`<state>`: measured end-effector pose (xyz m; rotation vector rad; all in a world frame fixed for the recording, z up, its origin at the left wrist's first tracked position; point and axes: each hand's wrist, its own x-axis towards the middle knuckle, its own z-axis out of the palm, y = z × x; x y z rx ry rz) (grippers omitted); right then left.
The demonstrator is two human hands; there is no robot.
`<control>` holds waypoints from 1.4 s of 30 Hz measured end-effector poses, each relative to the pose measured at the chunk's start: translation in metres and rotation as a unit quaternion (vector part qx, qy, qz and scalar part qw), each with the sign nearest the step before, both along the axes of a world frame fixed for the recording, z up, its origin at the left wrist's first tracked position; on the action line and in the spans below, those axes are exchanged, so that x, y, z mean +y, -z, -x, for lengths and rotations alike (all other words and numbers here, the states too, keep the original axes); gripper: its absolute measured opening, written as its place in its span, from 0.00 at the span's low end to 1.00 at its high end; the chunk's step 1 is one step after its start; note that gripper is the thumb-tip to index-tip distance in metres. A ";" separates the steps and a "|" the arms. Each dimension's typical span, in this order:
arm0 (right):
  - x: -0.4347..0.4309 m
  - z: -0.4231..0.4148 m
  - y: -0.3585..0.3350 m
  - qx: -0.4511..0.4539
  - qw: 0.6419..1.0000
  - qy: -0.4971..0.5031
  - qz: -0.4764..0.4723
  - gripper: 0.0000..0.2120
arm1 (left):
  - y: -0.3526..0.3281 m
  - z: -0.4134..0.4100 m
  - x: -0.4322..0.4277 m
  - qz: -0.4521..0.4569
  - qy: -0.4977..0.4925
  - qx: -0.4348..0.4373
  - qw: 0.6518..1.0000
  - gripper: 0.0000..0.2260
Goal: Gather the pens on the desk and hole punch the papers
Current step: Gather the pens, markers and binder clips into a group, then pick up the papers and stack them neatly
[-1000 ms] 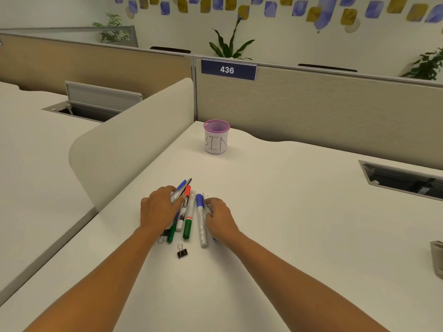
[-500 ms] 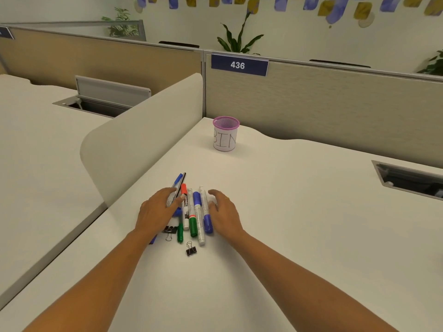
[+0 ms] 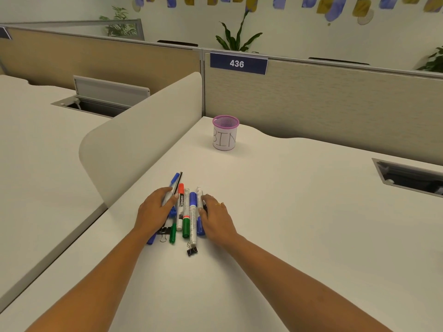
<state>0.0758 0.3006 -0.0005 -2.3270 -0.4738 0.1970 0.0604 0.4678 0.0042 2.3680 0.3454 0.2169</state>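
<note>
desk | pens bunched side by side — binder clip just beside | mesh cup upright, well apart

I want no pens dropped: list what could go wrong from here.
The pens are only pressed together between the left hand and right hand, with ends staggered, so one may slip out when lifted. One binder clip lies tucked among the pen ends by the left hand and could get scooped up too.
</note>
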 end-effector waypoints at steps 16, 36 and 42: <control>-0.030 0.005 -0.005 -0.028 0.999 -0.010 0.038 0.23 | -0.012 0.001 -0.031 -0.120 0.000 -0.016 0.993 0.20; -0.213 0.068 -0.004 -0.036 0.974 0.157 0.158 0.22 | 0.010 0.046 -0.228 -0.182 0.296 0.017 0.938 0.22; -0.284 0.102 -0.002 -0.014 0.957 0.240 0.164 0.22 | 0.010 0.060 -0.299 -0.183 0.358 0.007 0.916 0.21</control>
